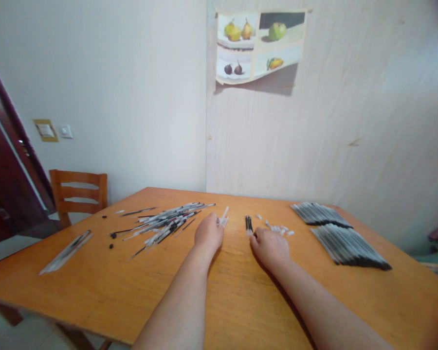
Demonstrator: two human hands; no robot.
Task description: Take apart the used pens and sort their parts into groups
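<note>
My left hand (209, 233) pinches tubes (225, 217), tips toward one o'clock; a slack grip could drop one. My right hand (270, 245) has fingertips at the rods (248, 223), eleven o'clock of it (pinching or merely touching, I can't tell); a careless sweep could scatter the caps (276, 229) at one o'clock.

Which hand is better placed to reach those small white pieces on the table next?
Probably your right hand: the small white pieces lie just beyond it, while your left hand is farther off and holds whitish tubes.
</note>
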